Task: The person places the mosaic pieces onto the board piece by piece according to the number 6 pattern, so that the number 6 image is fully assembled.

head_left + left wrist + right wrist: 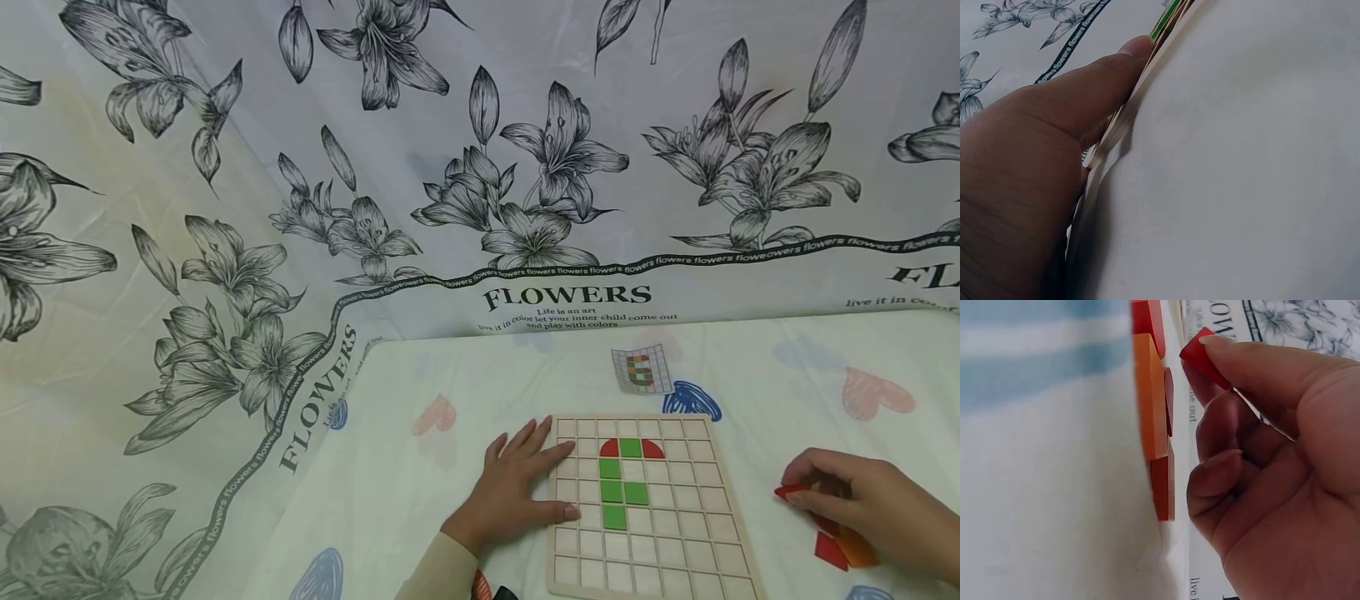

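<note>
A square wooden grid board [697, 525] lies on the table. My left hand [506, 492] rests with spread fingers over its left edge, thumb and fingertips on the outer cells; the left wrist view shows the thumb [1104, 75] along that edge. Several green squares [611, 492] sit in the board's cells, with a rounded red piece [609, 449] and another rounded red piece [653, 450] in the upper row. Right of the board, my right hand [862, 500] pinches a small red block [1207, 359] between thumb and finger, above loose pieces.
Under the right hand lie an orange block [858, 550] and a red piece [830, 550], with more red pieces beside them in the right wrist view. A small pattern card [660, 367] lies behind the board. Flower-printed cloth [540, 192] hangs behind the table.
</note>
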Action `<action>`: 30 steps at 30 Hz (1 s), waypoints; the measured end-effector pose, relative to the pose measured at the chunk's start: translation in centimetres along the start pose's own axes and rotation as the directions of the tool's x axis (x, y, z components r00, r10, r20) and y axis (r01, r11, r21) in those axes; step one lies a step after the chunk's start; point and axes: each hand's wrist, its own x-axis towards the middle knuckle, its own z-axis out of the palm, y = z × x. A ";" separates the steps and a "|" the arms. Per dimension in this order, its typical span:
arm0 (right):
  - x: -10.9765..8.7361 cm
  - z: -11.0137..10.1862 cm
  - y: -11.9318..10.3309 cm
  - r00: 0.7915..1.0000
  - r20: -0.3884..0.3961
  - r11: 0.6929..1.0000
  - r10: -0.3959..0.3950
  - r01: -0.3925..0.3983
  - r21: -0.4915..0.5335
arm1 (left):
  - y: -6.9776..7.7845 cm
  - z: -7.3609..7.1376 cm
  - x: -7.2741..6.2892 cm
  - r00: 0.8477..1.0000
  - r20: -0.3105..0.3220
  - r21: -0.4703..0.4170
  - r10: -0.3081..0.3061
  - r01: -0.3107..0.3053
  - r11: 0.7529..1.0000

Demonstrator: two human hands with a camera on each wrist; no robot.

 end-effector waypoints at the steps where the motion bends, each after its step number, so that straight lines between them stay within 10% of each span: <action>1: 0.0 0.0 0.0 1.000 -0.001 1.000 0.001 -0.001 0.005 | 0.0 0.0 0.0 1.000 0.000 0.000 0.001 -0.001 1.000; 30: 0.3 0.2 -2.7 0.996 -0.055 0.995 0.066 -0.062 0.079 | 0.1 -0.1 0.0 1.000 0.009 -0.015 -0.008 0.008 1.000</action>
